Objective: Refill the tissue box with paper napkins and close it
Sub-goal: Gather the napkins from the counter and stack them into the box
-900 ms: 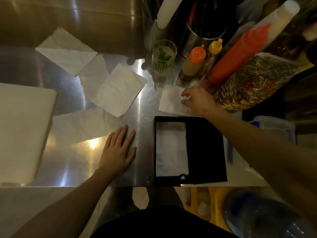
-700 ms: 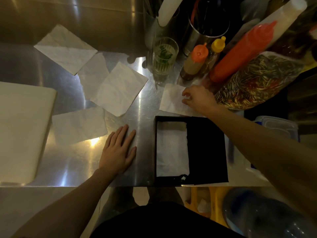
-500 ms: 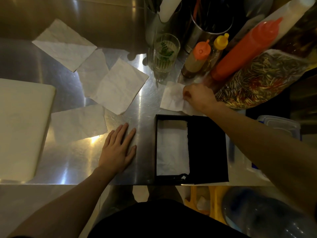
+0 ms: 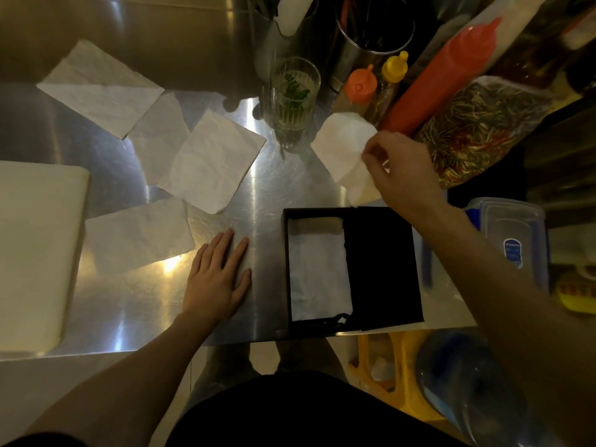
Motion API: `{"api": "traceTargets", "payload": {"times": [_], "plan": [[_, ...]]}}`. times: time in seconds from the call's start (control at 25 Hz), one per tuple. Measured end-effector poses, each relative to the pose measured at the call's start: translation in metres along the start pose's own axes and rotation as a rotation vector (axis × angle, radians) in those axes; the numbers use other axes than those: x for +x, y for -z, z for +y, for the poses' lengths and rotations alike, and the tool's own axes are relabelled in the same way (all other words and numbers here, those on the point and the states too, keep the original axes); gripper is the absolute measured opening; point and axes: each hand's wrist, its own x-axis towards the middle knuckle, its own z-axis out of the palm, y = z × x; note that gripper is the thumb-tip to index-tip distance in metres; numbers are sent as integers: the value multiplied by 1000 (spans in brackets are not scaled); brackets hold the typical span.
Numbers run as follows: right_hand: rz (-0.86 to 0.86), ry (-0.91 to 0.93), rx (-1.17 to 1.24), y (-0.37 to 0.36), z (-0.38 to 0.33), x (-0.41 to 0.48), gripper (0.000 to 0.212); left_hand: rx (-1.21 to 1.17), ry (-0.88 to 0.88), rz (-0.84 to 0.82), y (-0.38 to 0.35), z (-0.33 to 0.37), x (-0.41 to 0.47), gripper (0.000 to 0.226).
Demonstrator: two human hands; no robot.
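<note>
The right hand point(image 4: 400, 169) has its fingers point(image 4: 371, 153) pinched on the near corner of a napkin point(image 4: 342, 146), which hangs crumpled just beyond the far edge of the black tissue box point(image 4: 380, 269). The box lies straight toward the person from that hand, its long axis running from far to near, with its open left half already showing a white napkin in the box point(image 4: 317, 272). The right hand is much the nearer; the left hand point(image 4: 219, 279) rests flat on the table point(image 4: 267, 188), fingers spread and holding nothing, just left of the box. The path back looks free, but a glass point(image 4: 292, 91) and sauce bottles point(image 4: 442, 75) crowd close behind, and the box sits at the table's near edge. More loose napkins point(image 4: 213, 162) lie well to the left
</note>
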Motion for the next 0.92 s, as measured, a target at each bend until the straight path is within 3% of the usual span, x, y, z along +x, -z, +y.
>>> {"api": "traceTargets", "payload": {"times": [0.2,0.4,0.6,0.76,0.92], "plan": [[53,-294,262,20,-42,-84,3,-1,-9,-2,1,2,0,66],[-49,-469,303,-51,-51,-140,3,4,-13,7,2,2,-1,66],[-50,-388,132,-86,-52,-146,9,-6,-14,15,3,3,-1,65],[-153,-385,23,-94,-57,-144,18,-23,-13,21,1,2,-1,65],[-16,-226,-80,-96,-66,-141,26,-27,-13,24,0,2,-1,64]]}}
